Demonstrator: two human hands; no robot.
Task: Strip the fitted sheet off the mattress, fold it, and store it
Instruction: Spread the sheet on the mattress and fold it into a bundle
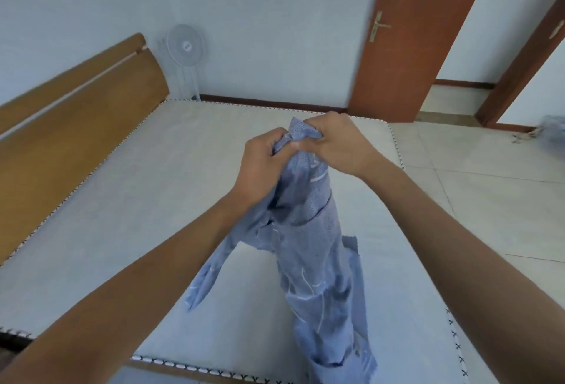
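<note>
Both hands, left hand (263, 159) and right hand (330, 139), pinch the sheet (308, 246) bunched at its top, held high over the bare mattress (137, 188) near its foot edge, probably matching corners for folding.

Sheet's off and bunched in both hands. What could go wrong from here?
1. Both hands, left and right, pinch one bunched spot of the blue patterned fitted sheet, so corners stay hidden and the fold may come out lopsided.
2. Its lower end hangs past the edge of the bare white mattress, so it could drag on the floor or get stepped on.
</note>
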